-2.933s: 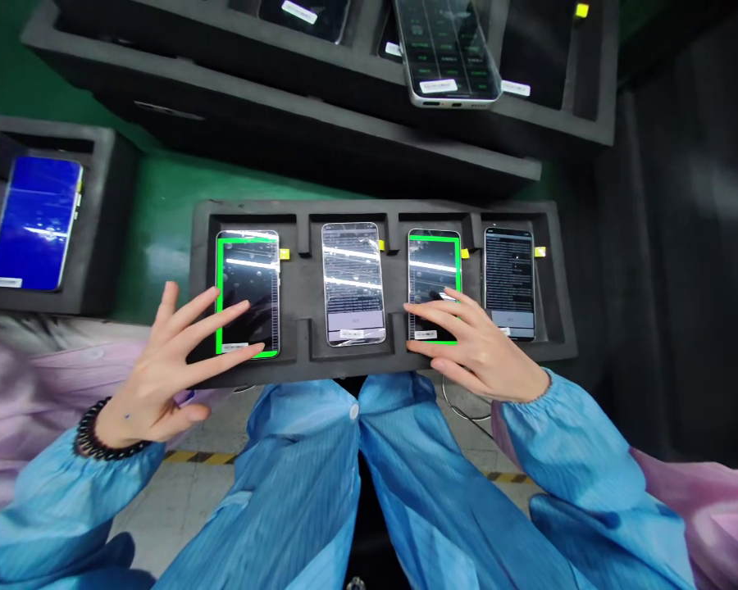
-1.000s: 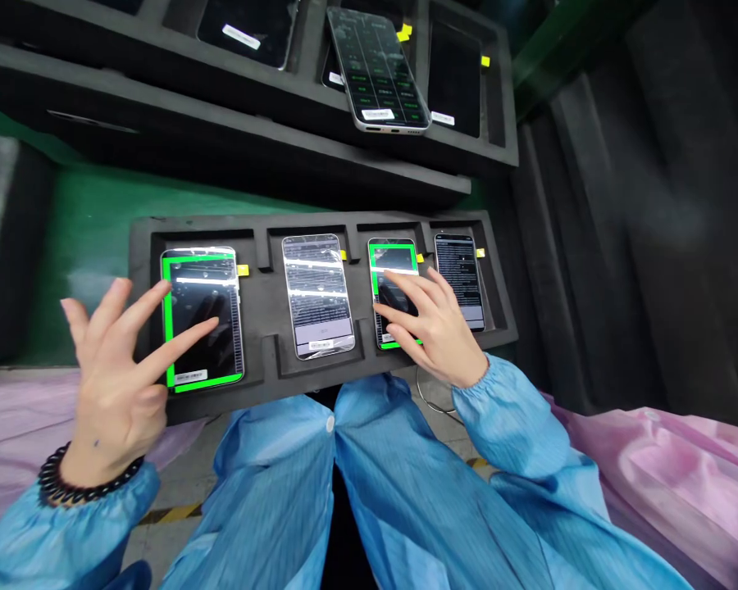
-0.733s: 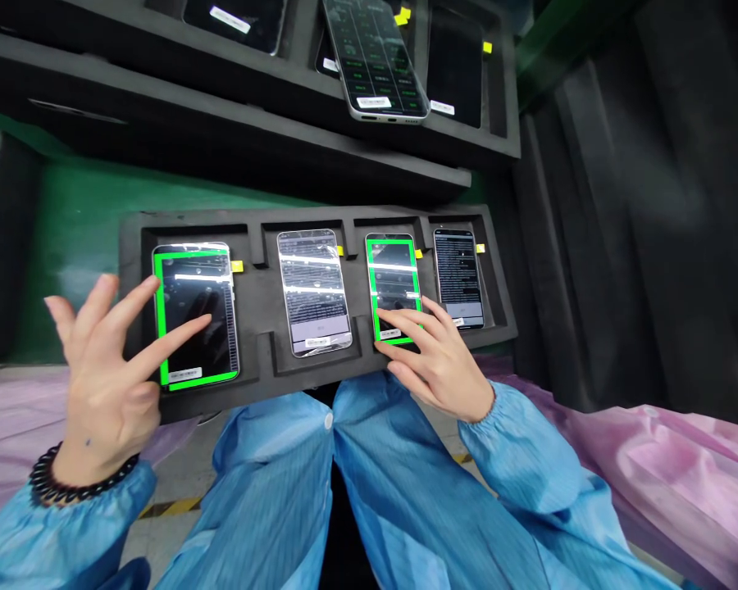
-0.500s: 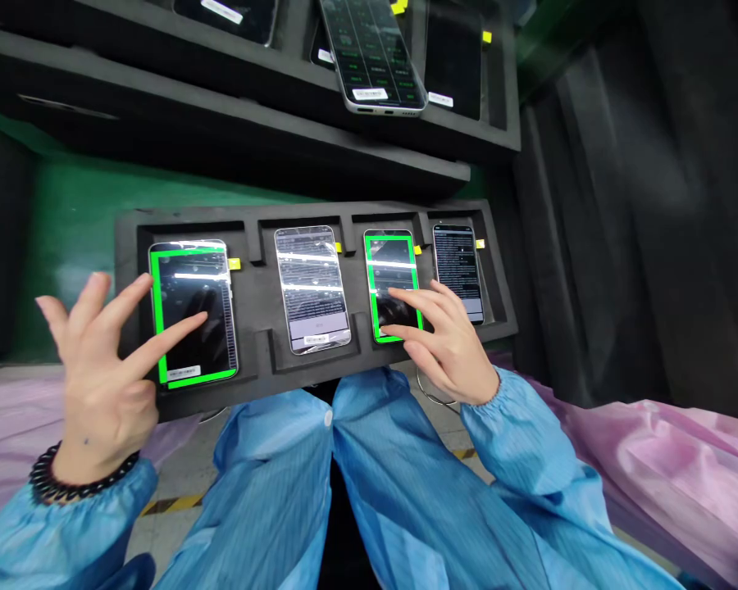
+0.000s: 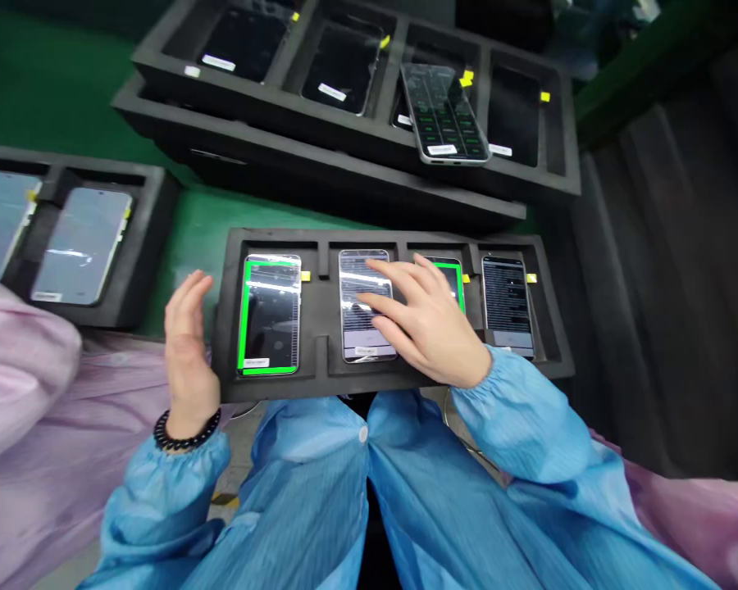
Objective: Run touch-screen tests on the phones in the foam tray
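A black foam tray (image 5: pixel 283 385) in front of me holds several smartphones, each in its own slot. The leftmost phone (image 5: pixel 271 319) shows a green border on a dark screen. Beside it lies a phone with lines of text on a light screen (image 5: pixel 360 324). My right hand (image 5: pixel 434 324) is over that phone with its fingers apart, holding nothing; whether a fingertip touches the glass I cannot tell. The hand partly covers a second green-bordered phone (image 5: pixel 453 279). At the right end, a phone shows text on a dark screen (image 5: pixel 507 299). My left hand (image 5: pixel 190 352) is raised just left of the tray, fingers extended, holding nothing.
Behind, a stacked foam tray (image 5: pixel 369 135) carries several dark phones, with one loose phone (image 5: pixel 446 115) lying tilted on top. Another tray (image 5: pixel 153 246) with light-screened phones stands at the left. Pink sleeves of a person (image 5: pixel 25 385) are close on the left. A dark curtain-like sheet (image 5: pixel 670 287) hangs at the right.
My left hand has lifted away from the leftmost phone to the tray's left side. My right hand has moved left from the green-bordered phone to the light-screened one. The view has shifted left.
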### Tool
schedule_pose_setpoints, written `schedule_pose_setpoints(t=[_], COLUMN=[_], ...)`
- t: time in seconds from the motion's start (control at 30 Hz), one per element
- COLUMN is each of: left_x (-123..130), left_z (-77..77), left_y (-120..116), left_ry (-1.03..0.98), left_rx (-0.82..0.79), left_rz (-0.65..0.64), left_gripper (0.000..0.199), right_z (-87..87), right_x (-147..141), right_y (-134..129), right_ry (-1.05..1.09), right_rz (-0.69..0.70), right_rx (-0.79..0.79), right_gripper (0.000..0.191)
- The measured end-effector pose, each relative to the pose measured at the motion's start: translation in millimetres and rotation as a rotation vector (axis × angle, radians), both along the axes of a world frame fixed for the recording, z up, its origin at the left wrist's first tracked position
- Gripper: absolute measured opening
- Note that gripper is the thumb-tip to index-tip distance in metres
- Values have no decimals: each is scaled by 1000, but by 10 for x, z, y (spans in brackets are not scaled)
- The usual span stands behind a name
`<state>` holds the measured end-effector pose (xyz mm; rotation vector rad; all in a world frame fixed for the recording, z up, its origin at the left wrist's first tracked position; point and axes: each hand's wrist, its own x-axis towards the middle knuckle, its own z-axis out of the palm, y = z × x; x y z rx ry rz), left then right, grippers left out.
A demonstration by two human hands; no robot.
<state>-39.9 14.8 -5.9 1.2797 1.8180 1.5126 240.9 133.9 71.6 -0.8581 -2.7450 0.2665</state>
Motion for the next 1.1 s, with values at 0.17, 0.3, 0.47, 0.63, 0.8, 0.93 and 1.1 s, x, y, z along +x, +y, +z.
schedule_pose_setpoints(t=[0.17,0.3,0.47,0.63,0.8,0.93,1.1], left_x=[-79,-123,-117,-117,-105,-98,-119], left_z=[-141,-186,-204,-226,-209,-219,-246], left_y=[110,223,290,293,298,299,291], left_ry=[-249,-374,-489,-549,-571,-577,-585], left_rx=[-44,10,101,126,161,163,177], left_rz=[-24,-47,-83,-67,-78,-80,-94], left_gripper=[63,61,55,55,55,55,55], right_z=[-95,-178,-225,-204,-179,-152,-125], right_x=[-704,-910,-905,-854,-784,-726,-675], right_y=[239,340,350,247,80,-75,-303], right_ry=[-83,-121,-145,-147,-146,-126,-90], right_rz=[53,54,79,128,207,271,362], right_rx=[-14,15,39,13,-7,-29,-81], right_gripper=[39,39,39,39,38,37,34])
